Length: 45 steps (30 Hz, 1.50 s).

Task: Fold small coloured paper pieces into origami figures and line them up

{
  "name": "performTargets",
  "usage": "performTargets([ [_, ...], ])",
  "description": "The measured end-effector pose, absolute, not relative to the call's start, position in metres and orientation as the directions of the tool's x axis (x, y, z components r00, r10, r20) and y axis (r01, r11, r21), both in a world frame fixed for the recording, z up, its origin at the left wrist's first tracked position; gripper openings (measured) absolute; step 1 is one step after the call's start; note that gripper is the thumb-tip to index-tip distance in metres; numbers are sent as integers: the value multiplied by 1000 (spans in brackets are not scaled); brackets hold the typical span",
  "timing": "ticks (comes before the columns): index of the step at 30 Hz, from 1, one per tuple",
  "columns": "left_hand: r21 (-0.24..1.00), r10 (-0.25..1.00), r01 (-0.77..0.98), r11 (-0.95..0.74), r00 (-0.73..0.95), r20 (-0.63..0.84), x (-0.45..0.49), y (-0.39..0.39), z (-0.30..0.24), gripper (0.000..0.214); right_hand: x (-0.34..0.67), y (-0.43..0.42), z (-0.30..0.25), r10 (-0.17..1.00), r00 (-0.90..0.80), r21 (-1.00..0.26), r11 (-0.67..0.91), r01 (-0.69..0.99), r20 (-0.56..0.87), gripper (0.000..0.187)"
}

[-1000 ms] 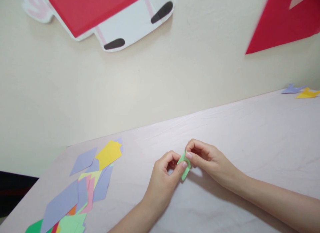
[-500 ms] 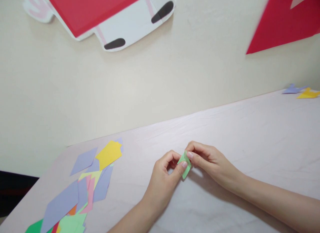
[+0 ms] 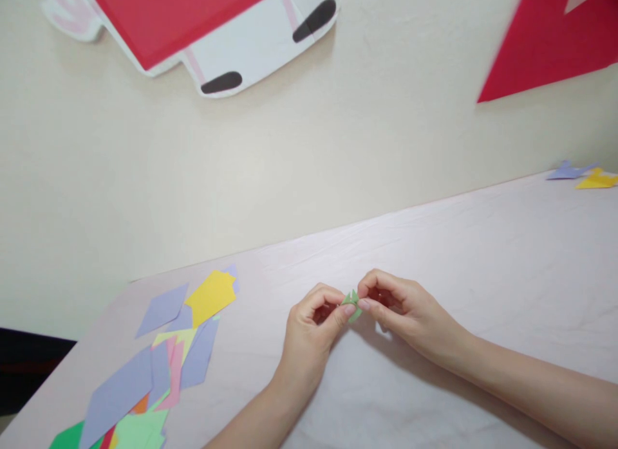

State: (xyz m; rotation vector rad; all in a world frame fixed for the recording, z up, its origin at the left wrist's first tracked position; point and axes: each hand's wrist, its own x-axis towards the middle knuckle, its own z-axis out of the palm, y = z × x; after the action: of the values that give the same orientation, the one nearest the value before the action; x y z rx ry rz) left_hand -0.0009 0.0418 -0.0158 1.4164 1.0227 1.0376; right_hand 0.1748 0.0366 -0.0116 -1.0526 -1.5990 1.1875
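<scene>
A small folded piece of green paper is held above the pale cloth, near the middle of the view. My left hand pinches its left side between thumb and fingers. On the other side, my right hand grips the paper's right edge with thumb and forefinger. Two pointed tips of the paper stick up between the hands, with a gap between them. The fingertips cover part of the folds.
Loose coloured paper sheets overlap on the left, among them a yellow piece and a large purple one. Purple and yellow folded papers sit at the far right. A wall with red-and-white cutouts rises behind the pale cloth.
The green paper has tilted and now looks shorter, with two separate tips on top. My left hand has shifted slightly left; my right thumb has lowered a little.
</scene>
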Motion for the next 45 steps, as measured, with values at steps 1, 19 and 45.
performTargets([
  [1, 996, 966, 44, -79, 252, 65, -1, 42, -16, 13, 175, 37, -12, 950, -276, -971, 194, 143, 149, 16],
  [19, 996, 970, 30, -84, 233, 74, -1, 43, -15, 13, 173, 36, -12, 946, -285, -964, 207, 165, 154, 15],
  [45, 951, 967, 245, -190, 216, 138, 3, 34, -11, 15, 171, 34, -8, 928, -293, -860, 336, 384, 231, 20],
])
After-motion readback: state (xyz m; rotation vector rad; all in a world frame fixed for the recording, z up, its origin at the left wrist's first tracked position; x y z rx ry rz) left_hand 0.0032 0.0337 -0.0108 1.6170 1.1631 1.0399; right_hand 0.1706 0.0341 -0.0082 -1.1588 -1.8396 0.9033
